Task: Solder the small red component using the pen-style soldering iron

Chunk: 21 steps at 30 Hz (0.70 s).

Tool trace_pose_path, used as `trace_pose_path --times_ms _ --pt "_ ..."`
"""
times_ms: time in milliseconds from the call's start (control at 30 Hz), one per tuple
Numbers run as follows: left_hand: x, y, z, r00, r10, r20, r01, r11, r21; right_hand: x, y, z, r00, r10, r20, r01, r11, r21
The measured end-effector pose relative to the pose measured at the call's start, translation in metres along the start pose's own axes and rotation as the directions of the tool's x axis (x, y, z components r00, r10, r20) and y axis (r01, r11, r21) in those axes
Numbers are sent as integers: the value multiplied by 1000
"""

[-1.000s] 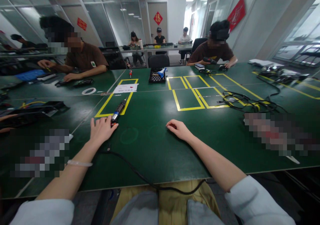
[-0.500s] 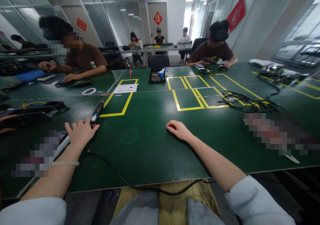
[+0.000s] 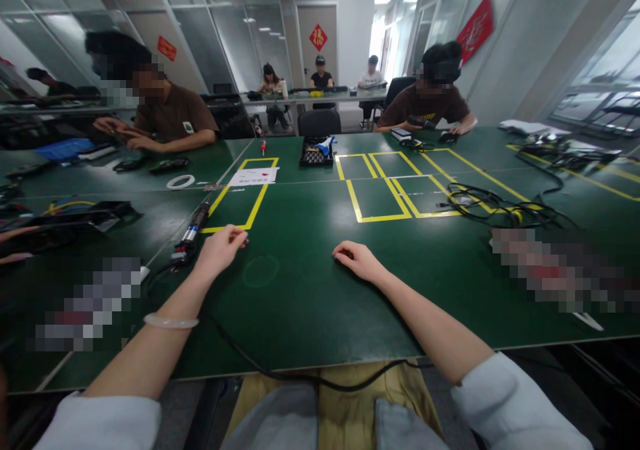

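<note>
My left hand [image 3: 221, 249] hovers or rests over the green table [image 3: 300, 317], its fingers curled together; a small dark reddish spot shows at the fingertips, too small to name. Just left of that hand lies a black pen-style electric screwdriver [image 3: 193, 227] with a blue band, untouched. A black cable [image 3: 245, 357] comes out from under my left forearm and sags over the table's front edge. On the right, my right hand [image 3: 359, 258] rests on the tabletop in a loose fist, with nothing visible in it.
Yellow tape [image 3: 257, 207] outlines rectangles on the table. A white paper label [image 3: 254, 177], a tape roll [image 3: 180, 182], a red screwdriver [image 3: 263, 147] and a black tray [image 3: 316, 157] lie farther back. Coiled cables [image 3: 480, 200] are at right. Co-workers sit across the table.
My left hand has come off the electric screwdriver and moved right, its spread fingers now curled. The electric screwdriver stays on the table. My right hand has not moved.
</note>
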<state>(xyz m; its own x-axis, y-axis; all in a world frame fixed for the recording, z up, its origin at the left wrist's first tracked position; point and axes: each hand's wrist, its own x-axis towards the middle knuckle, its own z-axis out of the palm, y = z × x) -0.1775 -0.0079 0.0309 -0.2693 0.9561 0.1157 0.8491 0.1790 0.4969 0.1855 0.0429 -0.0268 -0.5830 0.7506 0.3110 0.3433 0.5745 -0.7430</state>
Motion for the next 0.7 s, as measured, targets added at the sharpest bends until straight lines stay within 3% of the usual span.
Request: trace_pose_path --times_ms 100,233,367,433,500,700 --pt "-5 52 32 969 147 199 -58 917 -394 0 2 0 1000 9 8 -9 1000 29" --pt "-18 109 67 880 266 394 33 793 -609 0 3 1 999 8 42 -16 983 182" --pt "-28 133 92 744 403 534 94 728 -679 -1 1 1 994 -20 107 -17 945 328" --pt "-30 135 100 711 444 546 83 717 -692 -1 1 1 992 -38 121 -5 941 338" --pt "-30 134 106 713 448 539 82 711 -699 -1 2 0 992 -50 120 7 942 336" --pt "-30 132 113 775 329 539 173 711 -682 -1 6 -2 998 0 57 -17 954 300"
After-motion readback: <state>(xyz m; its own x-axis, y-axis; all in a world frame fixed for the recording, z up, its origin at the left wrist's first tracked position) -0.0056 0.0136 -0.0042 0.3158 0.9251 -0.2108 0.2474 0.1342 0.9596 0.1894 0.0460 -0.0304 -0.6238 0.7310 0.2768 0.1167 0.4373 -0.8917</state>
